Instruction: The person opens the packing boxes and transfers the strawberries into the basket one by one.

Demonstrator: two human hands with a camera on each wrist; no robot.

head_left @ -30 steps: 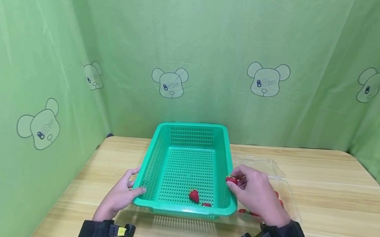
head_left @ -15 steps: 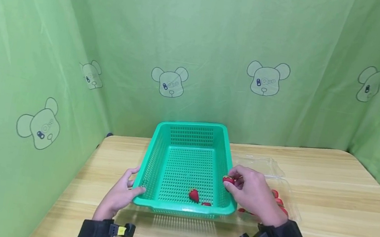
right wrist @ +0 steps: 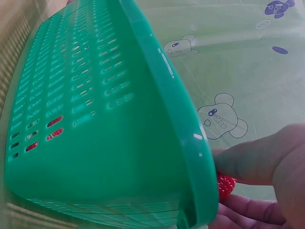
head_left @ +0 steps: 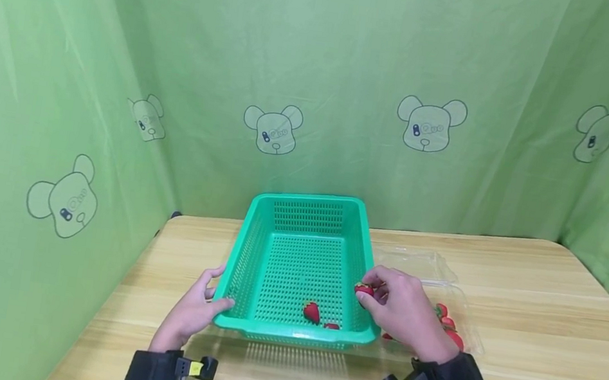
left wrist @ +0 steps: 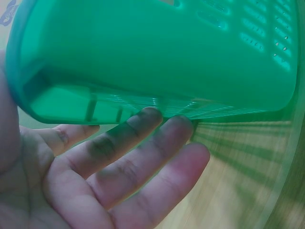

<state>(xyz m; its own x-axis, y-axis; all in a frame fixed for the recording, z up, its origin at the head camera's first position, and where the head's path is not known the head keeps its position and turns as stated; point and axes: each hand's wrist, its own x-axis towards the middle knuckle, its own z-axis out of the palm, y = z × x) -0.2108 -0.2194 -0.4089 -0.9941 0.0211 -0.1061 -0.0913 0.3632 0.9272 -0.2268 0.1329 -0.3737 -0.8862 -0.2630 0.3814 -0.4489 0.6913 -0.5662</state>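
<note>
A green perforated plastic basket [head_left: 293, 331] stands on the wooden table. My left hand [head_left: 190, 317] grips its near left corner, thumb over the rim; in the left wrist view the fingers [left wrist: 138, 167] lie against the outer wall. Above the basket's right side, my right hand [head_left: 411, 305] pinches a red strawberry [head_left: 363, 290] between thumb and fingertips. In the right wrist view that strawberry [right wrist: 225, 186] is partly hidden by the rim. Inside the basket one strawberry [head_left: 312, 312] lies near the front, and a second red piece [head_left: 331, 326] is half covered by the front rim.
Right of the basket lies a clear plastic box [head_left: 472, 336] with several red fruits [head_left: 448, 325] in it, partly behind my right forearm. Its clear lid [head_left: 417, 264] is folded back behind it. A green curtain [head_left: 353, 93] surrounds the table [head_left: 550, 354].
My right hand has shifted slightly left with the strawberry, from over the rim to just inside it. More red fruits in the clear box have come into sight. The left hand stays put.
</note>
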